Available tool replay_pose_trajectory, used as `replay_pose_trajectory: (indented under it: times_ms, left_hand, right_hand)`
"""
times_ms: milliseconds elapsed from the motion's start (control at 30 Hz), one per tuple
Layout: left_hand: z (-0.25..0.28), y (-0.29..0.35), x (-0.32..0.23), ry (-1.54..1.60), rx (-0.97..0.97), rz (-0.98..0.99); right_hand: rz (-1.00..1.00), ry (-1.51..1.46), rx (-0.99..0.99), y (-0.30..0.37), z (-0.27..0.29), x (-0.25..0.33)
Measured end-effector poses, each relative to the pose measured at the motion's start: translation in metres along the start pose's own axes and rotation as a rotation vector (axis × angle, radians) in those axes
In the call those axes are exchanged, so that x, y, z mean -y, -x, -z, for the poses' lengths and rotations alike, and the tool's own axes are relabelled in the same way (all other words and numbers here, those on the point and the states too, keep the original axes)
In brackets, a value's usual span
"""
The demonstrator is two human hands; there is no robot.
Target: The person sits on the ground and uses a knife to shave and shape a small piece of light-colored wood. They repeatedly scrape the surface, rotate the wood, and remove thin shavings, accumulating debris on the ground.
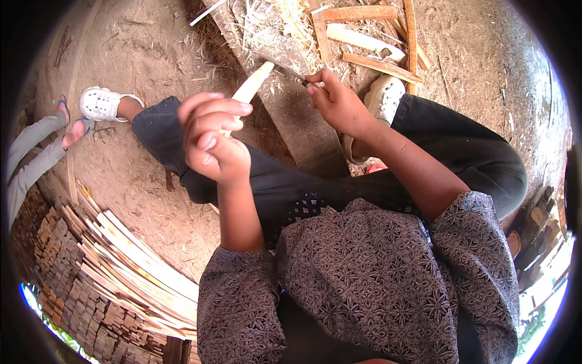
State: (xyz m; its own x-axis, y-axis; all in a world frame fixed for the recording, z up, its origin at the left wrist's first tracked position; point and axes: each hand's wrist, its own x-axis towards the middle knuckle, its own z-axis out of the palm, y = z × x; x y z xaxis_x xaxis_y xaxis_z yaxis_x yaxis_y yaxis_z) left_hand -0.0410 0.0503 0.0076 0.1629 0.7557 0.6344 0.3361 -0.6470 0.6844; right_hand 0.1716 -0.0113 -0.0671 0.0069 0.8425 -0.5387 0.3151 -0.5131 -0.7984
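Observation:
My left hand (213, 138) is closed around a pale, carved wooden piece (253, 84), which slants up and away from my fingers. Part of the wood is hidden in the grip. Pinched in my right hand (339, 104) is a knife (285, 70) with a thin dark blade. That blade points up and left and lies at the far end of the wood; whether it touches cannot be made out. Beneath both hands runs a worn plank (309, 136), extending away between my legs, with shavings (273, 36) scattered over its far part.
Several wooden strips and a frame-like piece (361, 13) lie beyond my right foot. Long pale slats (136, 261) and stacked wood blocks (79, 291) fill the lower left. Another person's legs (36, 145) show at the far left. Dirt floor (142, 48) surrounds the plank.

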Motion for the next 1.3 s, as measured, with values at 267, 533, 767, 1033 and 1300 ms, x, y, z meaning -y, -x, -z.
replay_pose_trajectory:
  times_ms: [267,533,767,1033,1300]
  left_hand:
    - [-0.01,0.01,-0.003,0.416,-0.001,0.176]
    - [-0.012,0.004,0.002,0.53,0.023,0.175]
    - [-0.019,0.007,-0.003,0.639,-0.18,0.352]
    - [-0.031,0.006,-0.021,0.484,-0.091,0.326]
    - [-0.032,0.003,-0.016,0.522,-0.189,0.401]
  right_hand:
    - [-0.2,-0.17,0.153,0.002,0.004,0.018]
    - [-0.164,-0.075,0.141,-0.007,0.009,0.023]
    - [0.29,-0.179,0.007,0.016,-0.017,0.041]
    - [0.17,0.215,-0.064,-0.008,0.0,0.014]
    - [0.087,0.311,-0.016,-0.018,0.007,0.025]
